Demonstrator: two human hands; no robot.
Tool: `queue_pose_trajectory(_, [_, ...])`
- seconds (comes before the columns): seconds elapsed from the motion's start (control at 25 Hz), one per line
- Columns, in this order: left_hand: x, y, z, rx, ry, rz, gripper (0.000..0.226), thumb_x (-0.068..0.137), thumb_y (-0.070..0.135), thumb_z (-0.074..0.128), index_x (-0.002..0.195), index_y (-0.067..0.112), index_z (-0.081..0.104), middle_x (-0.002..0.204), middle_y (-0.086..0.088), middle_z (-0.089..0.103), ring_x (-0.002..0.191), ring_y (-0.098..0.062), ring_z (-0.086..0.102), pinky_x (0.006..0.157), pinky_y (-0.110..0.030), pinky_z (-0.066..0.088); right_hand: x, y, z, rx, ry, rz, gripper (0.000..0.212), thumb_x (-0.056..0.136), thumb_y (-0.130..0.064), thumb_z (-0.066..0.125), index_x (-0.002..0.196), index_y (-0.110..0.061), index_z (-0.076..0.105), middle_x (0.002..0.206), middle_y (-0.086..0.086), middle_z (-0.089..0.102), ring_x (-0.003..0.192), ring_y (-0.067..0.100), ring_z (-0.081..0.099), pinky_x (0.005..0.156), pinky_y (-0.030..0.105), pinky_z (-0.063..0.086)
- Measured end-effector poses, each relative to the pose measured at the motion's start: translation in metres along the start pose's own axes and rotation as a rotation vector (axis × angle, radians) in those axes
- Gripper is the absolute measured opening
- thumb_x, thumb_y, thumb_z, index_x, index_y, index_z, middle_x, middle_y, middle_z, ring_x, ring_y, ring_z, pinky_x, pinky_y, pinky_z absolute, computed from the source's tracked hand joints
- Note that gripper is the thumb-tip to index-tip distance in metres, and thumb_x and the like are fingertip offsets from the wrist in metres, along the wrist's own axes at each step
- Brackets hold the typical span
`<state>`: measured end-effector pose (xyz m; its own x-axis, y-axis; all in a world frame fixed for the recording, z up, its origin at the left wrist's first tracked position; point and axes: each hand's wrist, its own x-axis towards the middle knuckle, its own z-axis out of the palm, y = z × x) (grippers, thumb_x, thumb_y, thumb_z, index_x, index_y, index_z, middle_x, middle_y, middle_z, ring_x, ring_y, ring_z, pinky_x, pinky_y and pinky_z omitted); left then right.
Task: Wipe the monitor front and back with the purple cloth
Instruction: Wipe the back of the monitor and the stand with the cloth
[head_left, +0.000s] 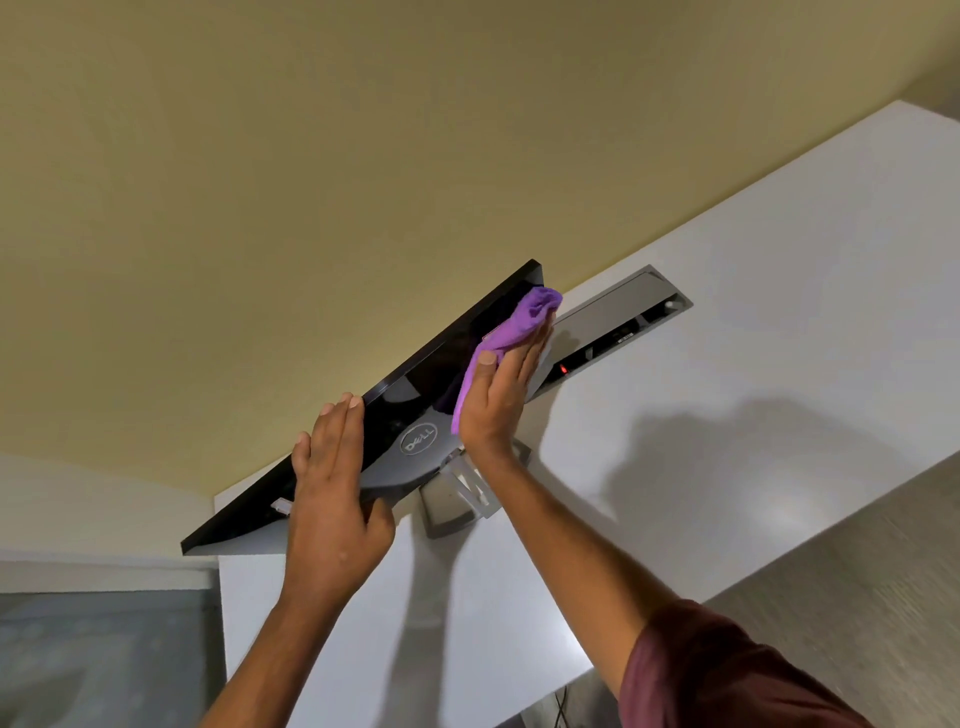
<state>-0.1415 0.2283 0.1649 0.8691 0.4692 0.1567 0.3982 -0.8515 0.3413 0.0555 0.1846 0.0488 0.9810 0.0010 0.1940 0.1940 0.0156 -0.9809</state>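
The black monitor (415, 400) is seen from behind, its glossy back and round logo facing me, its grey stand (457, 499) on the white desk. My right hand (498, 395) presses the purple cloth (511, 332) flat against the right half of the monitor's back. My left hand (332, 499) grips the monitor's top edge on the left half, fingers over the far side and thumb on the back. The screen side is hidden from me.
The white desk (727, 364) carries a grey cable recess (623, 322) with a small red light, just right of the monitor. A beige wall (311, 156) stands close behind the screen side. Grey floor (857, 597) shows at the lower right, cables under the desk edge.
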Motion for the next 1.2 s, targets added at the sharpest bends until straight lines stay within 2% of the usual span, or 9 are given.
queue_pose_trajectory(0.16, [0.001, 0.001, -0.001, -0.010, -0.005, -0.007, 0.105, 0.071, 0.006, 0.049, 0.169, 0.018, 0.014, 0.176, -0.001, 0.017, 0.165, -0.016, 0.003, 0.134, -0.050, 0.002, 0.021, 0.000, 0.003, 0.225, 0.151, 0.405, 0.065, 0.117, -0.039, 0.032, 0.173, -0.013, 0.012, 0.179, 0.005, 0.016, 0.159, 0.014, 0.027, 0.122, 0.014, 0.026])
queue_pose_trajectory(0.24, [0.000, 0.000, -0.001, -0.012, -0.007, -0.008, 0.105, 0.071, 0.005, 0.049, 0.169, 0.018, 0.014, 0.177, 0.000, 0.016, 0.165, -0.016, 0.002, 0.134, -0.050, 0.002, 0.029, 0.014, 0.003, 0.289, 0.176, 0.564, 0.063, 0.117, -0.044, 0.033, 0.173, -0.021, 0.016, 0.175, 0.002, 0.028, 0.150, 0.018, 0.041, 0.115, 0.020, 0.031])
queue_pose_trajectory(0.36, [-0.001, 0.000, -0.001, -0.017, -0.011, -0.005, 0.106, 0.070, 0.004, 0.050, 0.169, 0.018, 0.014, 0.177, 0.001, 0.016, 0.165, -0.016, 0.002, 0.134, -0.051, 0.003, 0.034, 0.043, -0.001, 0.375, 0.160, 0.794, 0.078, 0.107, -0.068, 0.034, 0.171, -0.026, 0.023, 0.168, 0.005, 0.041, 0.146, 0.030, 0.050, 0.121, 0.038, 0.040])
queue_pose_trajectory(0.48, [-0.002, 0.000, -0.001, -0.015, -0.015, -0.001, 0.106, 0.070, 0.004, 0.050, 0.169, 0.017, 0.014, 0.177, 0.001, 0.015, 0.165, -0.017, 0.002, 0.134, -0.051, 0.003, 0.035, 0.080, -0.001, 0.550, 0.169, 1.000, 0.099, 0.087, -0.093, 0.029, 0.160, -0.030, 0.048, 0.148, 0.009, 0.063, 0.131, 0.037, 0.062, 0.120, 0.054, 0.045])
queue_pose_trajectory(0.6, [-0.003, 0.000, -0.002, -0.017, -0.019, -0.001, 0.108, 0.071, 0.001, 0.054, 0.169, 0.018, 0.014, 0.177, 0.001, 0.015, 0.165, -0.016, 0.002, 0.133, -0.052, 0.004, 0.035, 0.099, 0.001, 0.622, 0.167, 1.150, 0.091, 0.086, -0.092, 0.030, 0.147, -0.031, 0.060, 0.139, 0.012, 0.068, 0.122, 0.039, 0.066, 0.114, 0.060, 0.048])
queue_pose_trajectory(0.72, [-0.003, -0.001, -0.004, -0.024, -0.023, 0.004, 0.108, 0.071, -0.001, 0.055, 0.169, 0.018, 0.015, 0.177, 0.002, 0.016, 0.165, -0.016, 0.002, 0.134, -0.052, 0.004, 0.041, 0.068, -0.002, 0.553, 0.172, 1.037, 0.082, 0.096, -0.082, 0.032, 0.161, -0.033, 0.042, 0.158, 0.010, 0.054, 0.136, 0.038, 0.060, 0.118, 0.056, 0.045])
queue_pose_trajectory(0.88, [-0.003, 0.000, -0.005, -0.047, -0.023, -0.008, 0.108, 0.070, -0.003, 0.055, 0.169, 0.018, 0.017, 0.176, 0.003, 0.018, 0.165, -0.015, 0.003, 0.134, -0.049, 0.003, 0.043, 0.019, -0.003, 0.422, 0.152, 0.755, 0.079, 0.103, -0.073, 0.029, 0.172, -0.037, 0.014, 0.179, -0.001, 0.017, 0.164, 0.028, 0.021, 0.133, 0.051, 0.023])
queue_pose_trajectory(1.0, [-0.002, 0.001, -0.006, -0.046, -0.023, -0.018, 0.108, 0.067, 0.001, 0.050, 0.169, 0.019, 0.018, 0.176, 0.005, 0.017, 0.165, -0.014, 0.002, 0.134, -0.046, 0.002, 0.036, -0.008, 0.000, 0.306, 0.150, 0.538, 0.067, 0.116, -0.048, 0.030, 0.173, -0.024, 0.006, 0.181, -0.001, 0.005, 0.167, 0.018, 0.003, 0.132, 0.038, 0.011])
queue_pose_trajectory(1.2, [-0.001, 0.002, -0.006, -0.033, -0.030, -0.044, 0.117, 0.064, -0.013, 0.056, 0.169, 0.019, 0.016, 0.177, 0.005, 0.015, 0.165, -0.013, 0.000, 0.134, -0.049, 0.004, 0.003, -0.054, 0.017, 0.188, 0.094, 0.305, 0.079, 0.111, -0.047, 0.034, 0.172, -0.011, 0.001, 0.181, 0.001, -0.005, 0.166, 0.013, -0.007, 0.131, 0.021, -0.005])
